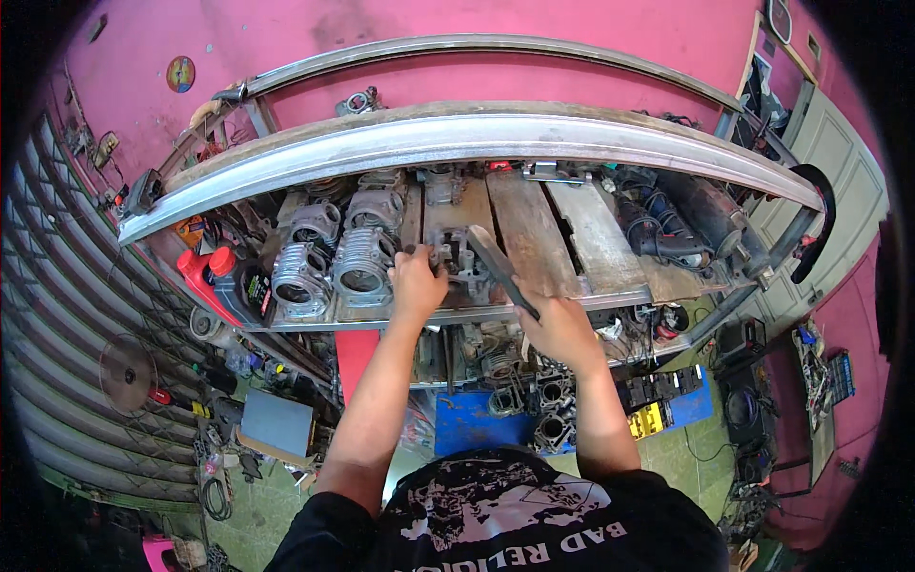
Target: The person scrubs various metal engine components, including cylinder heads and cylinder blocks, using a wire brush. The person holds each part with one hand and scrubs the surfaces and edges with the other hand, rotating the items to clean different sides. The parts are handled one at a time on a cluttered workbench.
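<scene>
My right grip (pixel 560 334) is wrapped round the long tool (pixel 495 259), while my left grip (pixel 417 284), how closed I can't tell, probably steadies the metal part (pixel 467 280).

right grip (pixel 555 334): holds long dark tool (pixel 499 267) | left grip (pixel 417 282): at grey metal part (pixel 464 261) | ribbed cylinder (pixel 358 255): to its left

Here we have the long, flat tool (pixel 495 260), pale tan at its far end, dark near the right hand (pixel 560 334) gripping it, slanting forward and leftward from those fingers. And just ahead, between the hands, we spot the grey metal engine part (pixel 463 264), uneven and full of gaps, on the plank shelf (pixel 537 243), left side right by the left hand (pixel 419 284), details blurred.
</scene>
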Motion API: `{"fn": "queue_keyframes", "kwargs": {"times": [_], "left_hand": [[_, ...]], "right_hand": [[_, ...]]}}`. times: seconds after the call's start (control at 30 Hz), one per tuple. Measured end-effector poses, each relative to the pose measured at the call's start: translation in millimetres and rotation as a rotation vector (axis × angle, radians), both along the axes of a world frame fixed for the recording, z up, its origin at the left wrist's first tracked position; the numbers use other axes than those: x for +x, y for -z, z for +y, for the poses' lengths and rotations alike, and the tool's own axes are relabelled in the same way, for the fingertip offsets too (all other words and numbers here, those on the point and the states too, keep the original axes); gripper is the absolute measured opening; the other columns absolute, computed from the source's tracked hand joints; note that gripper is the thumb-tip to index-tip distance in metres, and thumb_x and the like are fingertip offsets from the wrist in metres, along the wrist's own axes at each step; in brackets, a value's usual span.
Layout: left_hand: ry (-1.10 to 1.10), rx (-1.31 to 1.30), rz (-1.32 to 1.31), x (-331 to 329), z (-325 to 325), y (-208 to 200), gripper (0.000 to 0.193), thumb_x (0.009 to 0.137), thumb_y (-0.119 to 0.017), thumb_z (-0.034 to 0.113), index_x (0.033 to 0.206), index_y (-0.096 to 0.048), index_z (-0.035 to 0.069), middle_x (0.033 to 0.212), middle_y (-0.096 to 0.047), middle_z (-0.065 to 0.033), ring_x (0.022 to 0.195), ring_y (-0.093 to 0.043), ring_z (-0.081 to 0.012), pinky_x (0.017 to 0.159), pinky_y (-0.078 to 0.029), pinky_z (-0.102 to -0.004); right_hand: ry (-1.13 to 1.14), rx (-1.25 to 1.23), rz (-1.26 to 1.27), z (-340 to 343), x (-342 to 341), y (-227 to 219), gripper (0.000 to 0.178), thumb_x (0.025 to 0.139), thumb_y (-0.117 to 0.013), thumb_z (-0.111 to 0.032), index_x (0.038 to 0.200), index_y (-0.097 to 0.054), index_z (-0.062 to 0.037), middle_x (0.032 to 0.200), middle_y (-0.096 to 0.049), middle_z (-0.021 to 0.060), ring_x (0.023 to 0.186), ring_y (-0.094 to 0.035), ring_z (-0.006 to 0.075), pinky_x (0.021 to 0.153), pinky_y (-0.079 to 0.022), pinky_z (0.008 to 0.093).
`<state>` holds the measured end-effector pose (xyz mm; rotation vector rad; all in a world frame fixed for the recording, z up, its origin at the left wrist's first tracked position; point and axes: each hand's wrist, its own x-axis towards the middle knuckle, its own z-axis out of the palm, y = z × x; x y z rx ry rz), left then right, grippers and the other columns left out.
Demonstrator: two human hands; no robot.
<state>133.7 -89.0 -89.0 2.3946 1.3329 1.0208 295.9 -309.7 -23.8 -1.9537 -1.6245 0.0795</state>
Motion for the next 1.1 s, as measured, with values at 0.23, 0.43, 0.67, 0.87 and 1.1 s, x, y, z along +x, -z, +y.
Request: {"fn": "queue_keyframes", "kwargs": {"times": [0.23, 0.43, 0.67, 0.87, 1.1], "left_hand": [[0.004, -0.007, 0.129, 12, -6, -15, 0.044, 0.079, -0.082, 0.022, 0.115, -0.068, 0.003, 0.106, -0.073, -0.0188, 0.114, -0.062, -0.0393, 0.094, -0.045, -0.0579], [-0.023, 0.005, 0.146, 10, -8, -14, 0.045, 0.078, -0.082, 0.023, 0.115, -0.068, 0.002, 0.107, -0.074, -0.017, 0.116, -0.061, -0.0381, 0.096, -0.043, -0.0585], [0.011, -0.032, 0.128, 11, -9, -20, 0.046, 0.078, -0.083, 0.023, 0.116, -0.067, 0.002, 0.109, -0.075, -0.0161, 0.117, -0.06, -0.0373, 0.097, -0.042, -0.0586], [0.005, -0.03, 0.15, 10, -6, -18, 0.045, 0.079, -0.083, 0.024, 0.116, -0.068, 0.004, 0.108, -0.075, -0.0163, 0.121, -0.058, -0.0376, 0.097, -0.042, -0.059], [0.035, -0.07, 0.13, 12, 7, -19, 0.046, 0.079, -0.084, 0.026, 0.117, -0.068, 0.006, 0.108, -0.074, -0.0163, 0.121, -0.058, -0.0396, 0.097, -0.042, -0.0601]], "right_hand": [[0.285, -0.059, -0.135, 56, -39, 8, 0.055, 0.096, -0.062, -0.028, 0.144, -0.06, -0.0023, 0.073, -0.073, 0.0218, 0.068, -0.074, 0.0406, 0.074, -0.058, 0.0522], [0.211, 0.011, -0.231, 54, -44, 22, 0.058, 0.096, -0.063, -0.029, 0.147, -0.056, -0.0023, 0.077, -0.075, 0.0218, 0.071, -0.075, 0.0399, 0.075, -0.058, 0.0526], [0.319, -0.092, -0.129, 83, -32, 7, 0.057, 0.097, -0.064, -0.029, 0.146, -0.057, -0.0025, 0.08, -0.075, 0.0231, 0.073, -0.075, 0.0408, 0.076, -0.06, 0.0529], [0.217, -0.085, -0.179, 56, -41, 7, 0.058, 0.094, -0.065, -0.027, 0.144, -0.059, 0.0032, 0.081, -0.075, 0.0238, 0.073, -0.075, 0.0389, 0.074, -0.059, 0.0521], [0.301, 0.119, -0.334, 0, -73, 11, 0.058, 0.09, -0.069, -0.025, 0.14, -0.061, 0.004, 0.085, -0.075, 0.0245, 0.076, -0.075, 0.042, 0.077, -0.059, 0.0534]]}}
